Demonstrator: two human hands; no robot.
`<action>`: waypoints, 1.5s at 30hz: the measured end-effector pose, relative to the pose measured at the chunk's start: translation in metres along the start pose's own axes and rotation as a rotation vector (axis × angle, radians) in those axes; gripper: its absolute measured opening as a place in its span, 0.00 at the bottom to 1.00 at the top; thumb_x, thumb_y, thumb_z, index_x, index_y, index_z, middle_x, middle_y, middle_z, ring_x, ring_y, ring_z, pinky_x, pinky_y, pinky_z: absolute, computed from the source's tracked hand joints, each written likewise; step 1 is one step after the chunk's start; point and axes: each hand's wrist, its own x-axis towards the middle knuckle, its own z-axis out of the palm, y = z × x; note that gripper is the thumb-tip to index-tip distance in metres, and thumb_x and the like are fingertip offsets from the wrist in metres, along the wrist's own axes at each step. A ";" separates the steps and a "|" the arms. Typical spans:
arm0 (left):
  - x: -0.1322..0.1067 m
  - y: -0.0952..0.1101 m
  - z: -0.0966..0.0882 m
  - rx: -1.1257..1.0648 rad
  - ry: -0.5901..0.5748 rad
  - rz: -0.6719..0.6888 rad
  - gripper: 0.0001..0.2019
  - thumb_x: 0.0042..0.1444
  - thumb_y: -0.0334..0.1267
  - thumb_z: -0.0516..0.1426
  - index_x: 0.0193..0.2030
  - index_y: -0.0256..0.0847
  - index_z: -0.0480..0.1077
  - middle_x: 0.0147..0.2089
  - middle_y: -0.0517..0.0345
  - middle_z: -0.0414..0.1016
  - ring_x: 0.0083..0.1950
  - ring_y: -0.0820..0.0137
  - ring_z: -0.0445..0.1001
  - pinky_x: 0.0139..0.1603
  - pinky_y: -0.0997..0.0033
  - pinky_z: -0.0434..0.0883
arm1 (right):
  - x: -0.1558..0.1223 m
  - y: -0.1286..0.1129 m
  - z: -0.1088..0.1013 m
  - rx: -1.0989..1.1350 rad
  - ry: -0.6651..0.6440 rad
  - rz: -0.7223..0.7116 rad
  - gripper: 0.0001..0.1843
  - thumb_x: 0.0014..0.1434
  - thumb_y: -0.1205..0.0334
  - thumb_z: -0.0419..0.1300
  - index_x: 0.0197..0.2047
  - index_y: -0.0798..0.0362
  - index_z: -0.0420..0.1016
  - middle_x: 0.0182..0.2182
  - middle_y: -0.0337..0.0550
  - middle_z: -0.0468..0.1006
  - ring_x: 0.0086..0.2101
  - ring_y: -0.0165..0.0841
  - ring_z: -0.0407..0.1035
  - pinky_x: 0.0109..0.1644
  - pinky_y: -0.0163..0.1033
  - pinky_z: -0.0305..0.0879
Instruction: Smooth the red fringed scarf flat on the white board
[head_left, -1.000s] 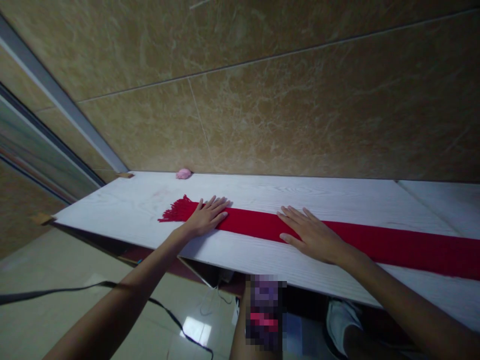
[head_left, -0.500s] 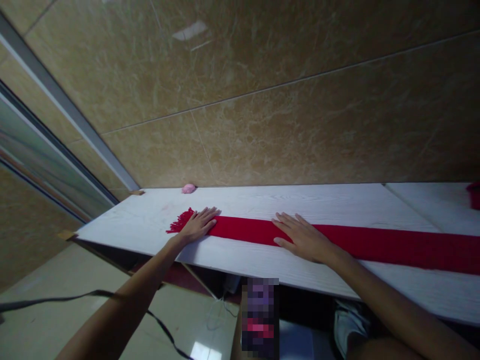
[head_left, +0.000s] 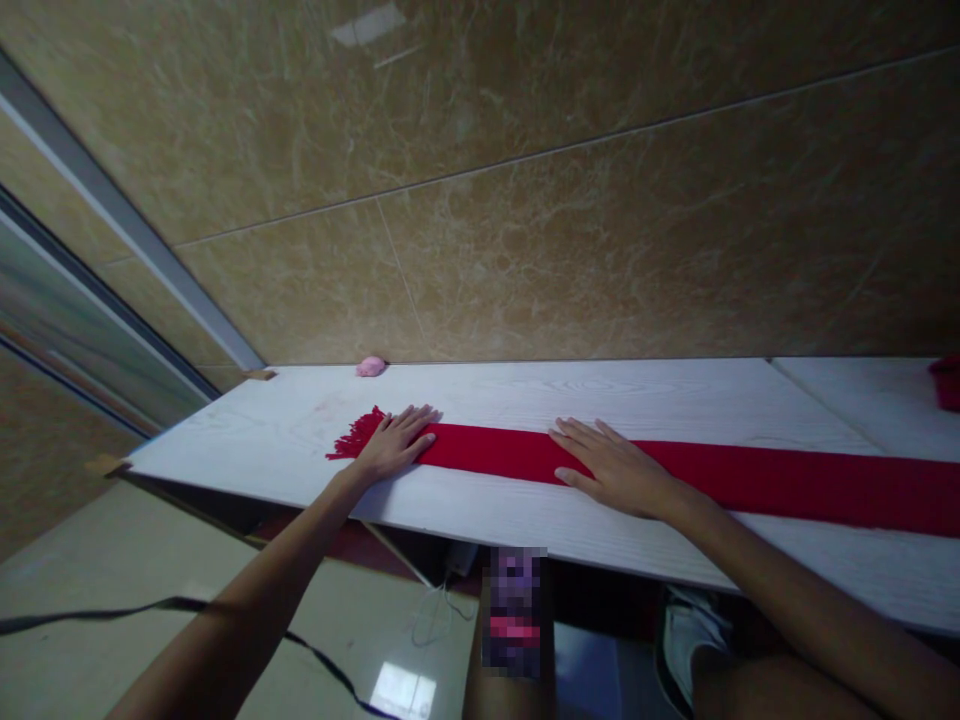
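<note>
Neither hand closed on anything. The grip of the left hand (head_left: 394, 445) was spread wide, palm down, fingers (head_left: 417, 414) stretched flat toward one o'clock and pressing on the end of the red scarf (head_left: 750, 480). The grip of the right hand (head_left: 611, 468) was just as wide, palm flat on the same scarf, fingers (head_left: 576, 434) pointing toward ten o'clock. The two hands lay well apart along the cloth, the right hand at about three o'clock from the left one, with a bare stretch of scarf between them.

The scarf ran as one long, narrow band across the white wood-grain surface (head_left: 600, 385), from the left hand out to the picture's three o'clock edge, where it was cut off. Its fringe (head_left: 352, 437) stuck out from under the left hand at nine o'clock, fanned on the surface.

At about eleven o'clock from the left hand, a small pink lump (head_left: 370, 366) sat against the foot of the tan marbled wall (head_left: 525, 200) that backed the surface. At the far three o'clock edge, part of another red thing (head_left: 946, 380) showed on the surface; what it was could not be told.

Below the surface's near edge, a black cable (head_left: 150, 610) trailed over the glossy tiled floor (head_left: 75, 560) at seven o'clock, and a white shoe (head_left: 694, 640) showed at five o'clock.
</note>
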 end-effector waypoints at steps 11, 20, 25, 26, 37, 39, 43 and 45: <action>-0.002 -0.005 0.009 -0.036 0.234 0.091 0.28 0.73 0.56 0.46 0.68 0.44 0.72 0.72 0.47 0.73 0.76 0.52 0.65 0.80 0.39 0.54 | -0.002 0.007 0.004 0.019 -0.006 0.000 0.39 0.75 0.33 0.46 0.79 0.46 0.61 0.76 0.47 0.59 0.75 0.44 0.51 0.79 0.58 0.48; -0.004 -0.006 0.010 -0.140 0.298 0.079 0.28 0.73 0.54 0.46 0.63 0.39 0.75 0.58 0.44 0.79 0.61 0.54 0.76 0.66 0.49 0.71 | -0.005 0.012 0.010 0.055 0.036 -0.013 0.38 0.75 0.35 0.49 0.80 0.42 0.58 0.77 0.43 0.57 0.75 0.45 0.52 0.80 0.59 0.47; -0.007 -0.005 0.014 -0.086 0.305 0.001 0.26 0.74 0.48 0.44 0.63 0.40 0.76 0.65 0.46 0.79 0.68 0.55 0.74 0.72 0.47 0.66 | -0.004 0.011 0.008 0.092 -0.004 0.012 0.39 0.74 0.34 0.48 0.80 0.43 0.59 0.77 0.44 0.57 0.76 0.45 0.50 0.80 0.58 0.45; -0.008 -0.004 0.015 -0.058 0.298 -0.044 0.26 0.74 0.46 0.44 0.65 0.41 0.75 0.68 0.47 0.77 0.71 0.55 0.72 0.75 0.45 0.64 | -0.003 0.010 0.007 0.097 -0.017 0.020 0.40 0.74 0.33 0.47 0.80 0.45 0.59 0.77 0.45 0.57 0.76 0.45 0.49 0.80 0.59 0.44; -0.011 -0.003 0.018 0.009 0.163 -0.358 0.31 0.74 0.39 0.39 0.79 0.42 0.61 0.81 0.48 0.57 0.83 0.50 0.53 0.79 0.30 0.52 | 0.003 -0.003 -0.005 0.102 -0.091 0.059 0.43 0.74 0.33 0.45 0.79 0.52 0.60 0.77 0.52 0.57 0.76 0.46 0.50 0.80 0.60 0.42; -0.010 -0.003 0.016 0.001 0.151 -0.362 0.30 0.73 0.39 0.39 0.79 0.44 0.62 0.81 0.50 0.57 0.83 0.51 0.53 0.79 0.31 0.53 | 0.003 -0.005 -0.007 0.097 -0.098 0.061 0.42 0.74 0.34 0.45 0.79 0.53 0.60 0.77 0.52 0.56 0.76 0.46 0.49 0.80 0.59 0.41; -0.012 0.002 0.010 -0.006 0.145 -0.384 0.30 0.74 0.39 0.39 0.78 0.48 0.63 0.81 0.53 0.58 0.83 0.54 0.53 0.79 0.33 0.54 | 0.002 -0.009 -0.010 0.098 -0.106 0.066 0.42 0.75 0.36 0.45 0.79 0.54 0.59 0.77 0.53 0.55 0.76 0.45 0.48 0.80 0.58 0.40; -0.012 0.004 0.009 -0.009 0.145 -0.401 0.30 0.74 0.39 0.38 0.78 0.49 0.63 0.81 0.54 0.58 0.83 0.55 0.53 0.79 0.31 0.53 | 0.002 -0.009 -0.011 0.104 -0.111 0.069 0.41 0.75 0.36 0.45 0.79 0.54 0.59 0.77 0.52 0.55 0.76 0.45 0.48 0.80 0.58 0.40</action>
